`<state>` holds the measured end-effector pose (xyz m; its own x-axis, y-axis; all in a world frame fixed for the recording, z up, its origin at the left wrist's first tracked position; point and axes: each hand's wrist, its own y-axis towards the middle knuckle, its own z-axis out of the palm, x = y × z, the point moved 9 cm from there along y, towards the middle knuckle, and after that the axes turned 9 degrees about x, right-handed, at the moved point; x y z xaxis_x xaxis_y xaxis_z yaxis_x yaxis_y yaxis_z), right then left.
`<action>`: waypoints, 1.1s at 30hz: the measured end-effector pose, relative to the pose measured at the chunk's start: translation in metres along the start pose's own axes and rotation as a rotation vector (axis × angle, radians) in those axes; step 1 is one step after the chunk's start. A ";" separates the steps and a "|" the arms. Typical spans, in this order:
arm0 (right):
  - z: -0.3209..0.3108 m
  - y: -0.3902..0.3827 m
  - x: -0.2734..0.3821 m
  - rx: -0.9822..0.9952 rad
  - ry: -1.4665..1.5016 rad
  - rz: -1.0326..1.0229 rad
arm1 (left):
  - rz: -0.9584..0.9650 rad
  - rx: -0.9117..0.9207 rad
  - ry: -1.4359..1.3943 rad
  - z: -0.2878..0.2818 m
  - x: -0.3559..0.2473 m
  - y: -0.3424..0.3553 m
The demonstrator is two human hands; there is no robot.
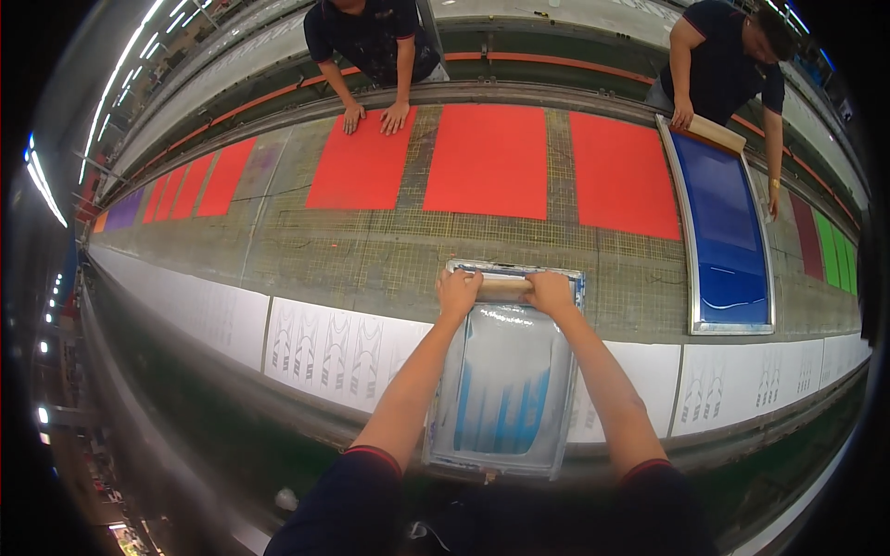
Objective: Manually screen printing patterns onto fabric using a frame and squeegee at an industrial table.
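Note:
A screen-printing frame point(567, 408) with a metal rim lies in front of me, overlapping the table's near edge. Its mesh is greyish white, with a blue striped area point(505, 412) in the lower half and a wet shine towards the far end. Across that far end sits a squeegee point(503, 289) with a pale wooden handle. My left hand point(459, 294) is closed round the handle's left end, and my right hand point(551, 291) grips its right end. The squeegee's blade is hidden beneath the handle.
Red sheets point(487, 162) lie along the long table point(343, 250); a co-worker's hands point(375, 119) press on one. At right, another person holds a squeegee point(706, 132) over a blue screen frame point(732, 328). White printed sheets point(334, 357) line the near edge.

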<state>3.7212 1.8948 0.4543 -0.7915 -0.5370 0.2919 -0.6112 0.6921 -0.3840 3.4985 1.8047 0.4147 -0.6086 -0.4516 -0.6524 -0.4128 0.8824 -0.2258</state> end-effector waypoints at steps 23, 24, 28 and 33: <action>-0.016 -0.019 -0.085 -0.018 -0.015 -0.105 | 0.134 -0.027 -0.038 0.041 -0.090 0.012; -0.020 -0.017 -0.090 -0.056 -0.006 -0.100 | 0.177 -0.038 -0.039 0.042 -0.097 0.016; -0.027 -0.009 -0.114 -0.096 0.073 -0.018 | 0.193 -0.092 -0.017 0.051 -0.106 0.032; -0.024 -0.011 -0.134 -0.102 -0.016 0.015 | 0.179 -0.064 0.023 0.073 -0.110 0.038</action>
<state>3.8338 1.9709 0.4401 -0.8007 -0.5333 0.2728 -0.5973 0.7449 -0.2971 3.5995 1.8980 0.4249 -0.6915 -0.2916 -0.6609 -0.3379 0.9392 -0.0609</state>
